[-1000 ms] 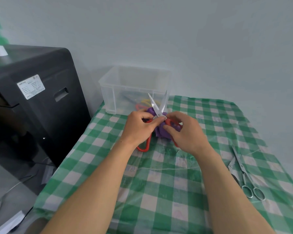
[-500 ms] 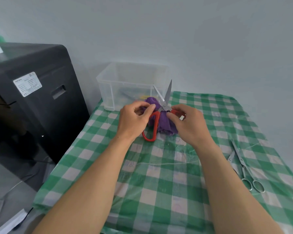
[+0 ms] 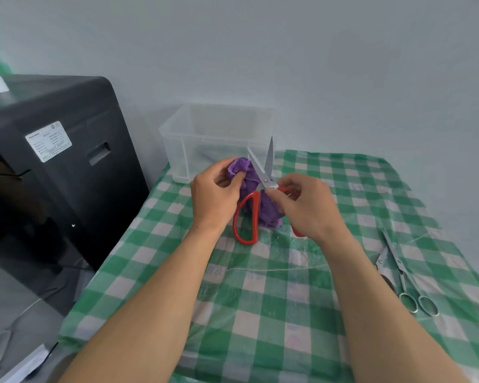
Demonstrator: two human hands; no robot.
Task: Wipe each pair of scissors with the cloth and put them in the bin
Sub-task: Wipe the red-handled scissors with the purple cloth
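Observation:
Red-handled scissors [image 3: 248,217] stand upright in front of me, blades apart and pointing up toward the clear plastic bin [image 3: 177,142] at the back. My right hand [image 3: 304,205] pinches them just below the pivot. My left hand [image 3: 213,194] grips a bunched purple cloth [image 3: 268,211] that hangs behind the scissors and presses against the left blade. One red handle loop hangs free between my hands; the other is mostly hidden behind my right hand. Faint coloured shapes show through the bin wall.
Steel scissors [image 3: 404,275] lie on the green checked tablecloth [image 3: 260,299] at the right, with another metal blade beside them. A black machine [image 3: 56,161] stands left of the table, close to the bin. A grey wall rises right behind the bin.
My left hand let go of the red handle and took hold of the cloth's top. The scissors turned upright, and the blades narrowed a little.

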